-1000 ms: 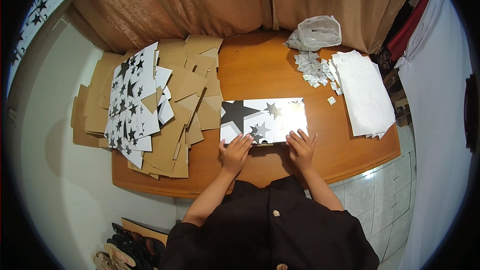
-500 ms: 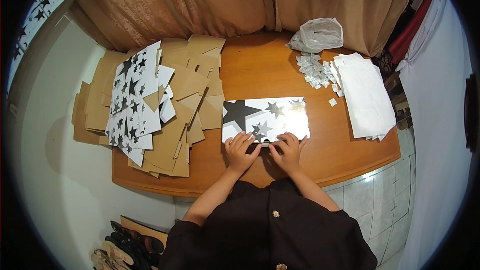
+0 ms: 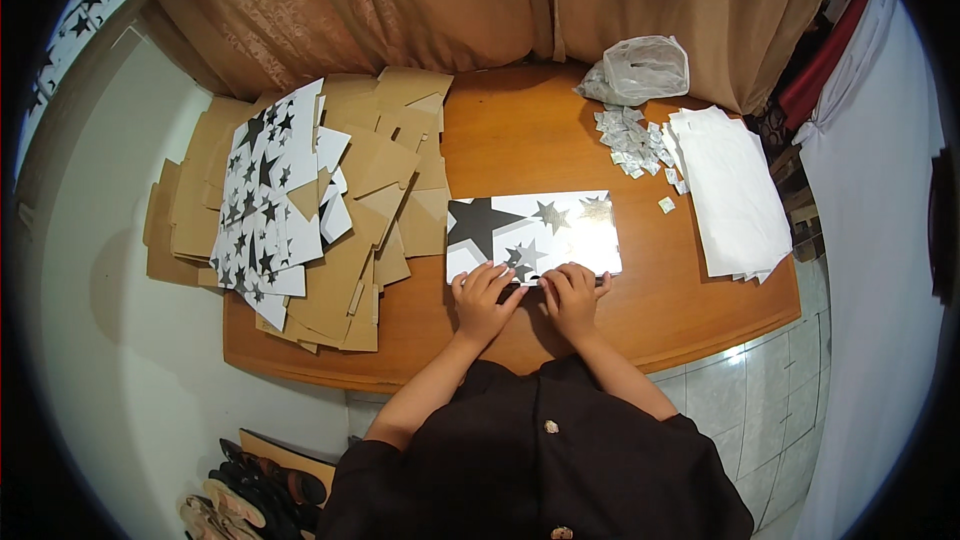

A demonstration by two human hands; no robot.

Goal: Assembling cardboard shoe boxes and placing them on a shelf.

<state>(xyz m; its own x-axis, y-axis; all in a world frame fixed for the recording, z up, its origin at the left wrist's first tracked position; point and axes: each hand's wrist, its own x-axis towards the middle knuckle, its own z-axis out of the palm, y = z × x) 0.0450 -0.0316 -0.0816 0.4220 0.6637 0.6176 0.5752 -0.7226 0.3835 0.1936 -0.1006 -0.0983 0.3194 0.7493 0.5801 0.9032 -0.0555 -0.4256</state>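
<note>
A closed flat white cardboard box (image 3: 575,232) printed with black and grey stars lies in the middle of the wooden table, its long side toward me. My left hand (image 3: 484,302) grips its near edge left of centre, fingertips on the lid and thumb low at the front. Just to the right, my right hand (image 3: 572,302) holds the same edge, with its fingers bent over the lid and the thumb near the middle of the front. Both hands partly hide the front side of the box.
Left on the table (image 3: 500,150) lies a large pile of flat brown cardboard blanks (image 3: 375,165), with star-printed sheets (image 3: 265,190) on top. White paper sheets (image 3: 735,195) are stacked on the right, beside scattered small sachets (image 3: 628,140). Behind these stands a clear plastic bag (image 3: 645,70).
My right hand's fingers have drawn in toward the middle of the front edge. The dark gap at the front centre of the box is now covered. The box has hardly moved.
</note>
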